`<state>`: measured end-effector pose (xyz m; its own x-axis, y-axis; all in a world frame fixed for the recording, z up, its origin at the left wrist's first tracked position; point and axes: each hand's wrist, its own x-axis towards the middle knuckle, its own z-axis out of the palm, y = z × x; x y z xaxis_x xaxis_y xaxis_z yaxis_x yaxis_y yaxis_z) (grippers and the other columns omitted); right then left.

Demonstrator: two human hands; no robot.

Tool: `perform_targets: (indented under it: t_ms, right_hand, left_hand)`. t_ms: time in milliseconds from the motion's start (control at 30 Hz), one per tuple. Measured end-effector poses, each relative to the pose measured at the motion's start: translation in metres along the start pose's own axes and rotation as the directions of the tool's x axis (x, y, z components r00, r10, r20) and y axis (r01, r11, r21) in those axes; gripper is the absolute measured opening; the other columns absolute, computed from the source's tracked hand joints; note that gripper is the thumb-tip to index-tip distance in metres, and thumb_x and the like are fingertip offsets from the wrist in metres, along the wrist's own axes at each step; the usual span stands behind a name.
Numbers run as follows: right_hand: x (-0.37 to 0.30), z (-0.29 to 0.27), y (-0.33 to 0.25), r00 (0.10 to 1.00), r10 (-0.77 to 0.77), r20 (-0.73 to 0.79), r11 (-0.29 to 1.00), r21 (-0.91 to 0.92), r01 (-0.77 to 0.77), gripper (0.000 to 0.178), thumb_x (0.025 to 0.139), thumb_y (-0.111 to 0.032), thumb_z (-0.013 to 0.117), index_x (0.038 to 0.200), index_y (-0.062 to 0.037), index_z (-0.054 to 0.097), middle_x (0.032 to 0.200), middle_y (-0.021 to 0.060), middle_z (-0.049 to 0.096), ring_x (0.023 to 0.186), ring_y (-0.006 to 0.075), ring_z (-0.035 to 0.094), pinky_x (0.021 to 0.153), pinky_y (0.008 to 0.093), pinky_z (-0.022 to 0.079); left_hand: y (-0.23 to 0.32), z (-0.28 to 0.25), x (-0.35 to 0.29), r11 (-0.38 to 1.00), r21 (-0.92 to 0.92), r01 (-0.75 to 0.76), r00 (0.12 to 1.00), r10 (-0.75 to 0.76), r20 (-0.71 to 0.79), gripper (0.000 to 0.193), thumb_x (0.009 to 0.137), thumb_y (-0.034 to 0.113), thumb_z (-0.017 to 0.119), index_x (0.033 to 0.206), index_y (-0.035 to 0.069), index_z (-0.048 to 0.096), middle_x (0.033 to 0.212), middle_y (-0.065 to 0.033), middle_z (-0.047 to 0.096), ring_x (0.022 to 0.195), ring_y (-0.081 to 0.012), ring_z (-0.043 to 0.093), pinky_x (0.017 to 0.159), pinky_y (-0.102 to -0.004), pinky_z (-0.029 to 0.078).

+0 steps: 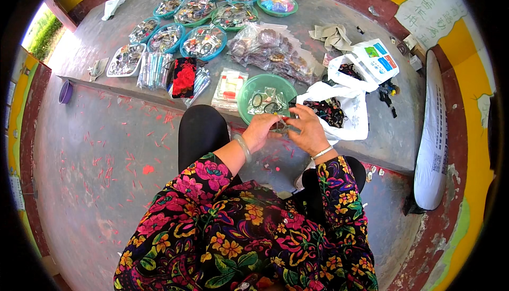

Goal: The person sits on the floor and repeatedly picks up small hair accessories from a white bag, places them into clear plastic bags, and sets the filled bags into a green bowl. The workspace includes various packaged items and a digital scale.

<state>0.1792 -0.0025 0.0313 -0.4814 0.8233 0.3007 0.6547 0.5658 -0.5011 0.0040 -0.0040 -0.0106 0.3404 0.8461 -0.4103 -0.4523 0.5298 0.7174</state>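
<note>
My left hand (258, 132) and my right hand (308, 132) meet above my knees, at the near rim of a green plastic bowl (245, 111). Between their pinched fingers is a small clear plastic bag (280, 125); its contents are too small to make out. Inside the bowl lie dark round bands (258, 100) in clear packets. Just right of the bowl, close to my right hand, a white plastic bag (358, 118) stands open with a heap of dark, colour-flecked corded pieces (327, 111) in it.
Beyond the bowl, a raised grey ledge (392, 148) bears several round basins (204, 41) of small packets, a pile of clear bags (275, 52), a red-and-black pouch (184, 77) and a stack of flat packets (229, 87). A long wrapped roll (432, 137) leans at the right wall.
</note>
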Motion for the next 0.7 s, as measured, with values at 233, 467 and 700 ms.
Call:
perform_targets:
  t_ms: [233, 467, 700]
  right_hand:
    - [0.0005, -0.0019, 0.0014, 0.999, -0.034, -0.03, 0.998, 0.051, 0.035, 0.023, 0.064, -0.012, 0.063, 0.087, -0.0121, 0.067, 0.111, 0.0104, 0.055, 0.113, 0.0316, 0.044, 0.092, 0.0401, 0.036]
    - [0.0001, 0.001, -0.0008, 0.999, -0.034, -0.001, 0.999, -0.014, 0.034, 0.019, 0.066, -0.012, 0.063, 0.085, -0.0125, 0.067, 0.113, 0.0098, 0.055, 0.115, 0.0312, 0.043, 0.091, 0.0411, 0.036]
    - [0.0017, -0.0039, -0.0032, 0.996, -0.072, -0.056, 0.997, 0.037, 0.074, 0.018, 0.067, -0.012, 0.063, 0.084, -0.0124, 0.067, 0.115, 0.01, 0.054, 0.116, 0.0309, 0.042, 0.091, 0.0414, 0.036]
  left_hand:
    - [0.001, 0.0037, -0.0014, 0.999, -0.051, -0.001, 1.0, 0.001, -0.004, 0.02, 0.084, 0.017, 0.051, 0.093, 0.001, 0.059, 0.089, -0.0079, 0.061, 0.08, -0.0158, 0.06, 0.063, -0.0277, 0.051]
    - [-0.0002, 0.0018, 0.0002, 0.998, -0.056, 0.016, 1.0, -0.015, 0.015, 0.02, 0.085, 0.016, 0.05, 0.094, 0.0, 0.058, 0.089, -0.0083, 0.062, 0.078, -0.0167, 0.061, 0.064, -0.0275, 0.051]
    - [-0.0009, 0.0022, 0.0018, 0.996, -0.083, 0.018, 1.0, -0.018, 0.009, 0.021, 0.085, 0.016, 0.049, 0.095, 0.0, 0.057, 0.09, -0.0093, 0.062, 0.077, -0.0167, 0.061, 0.062, -0.0268, 0.051]
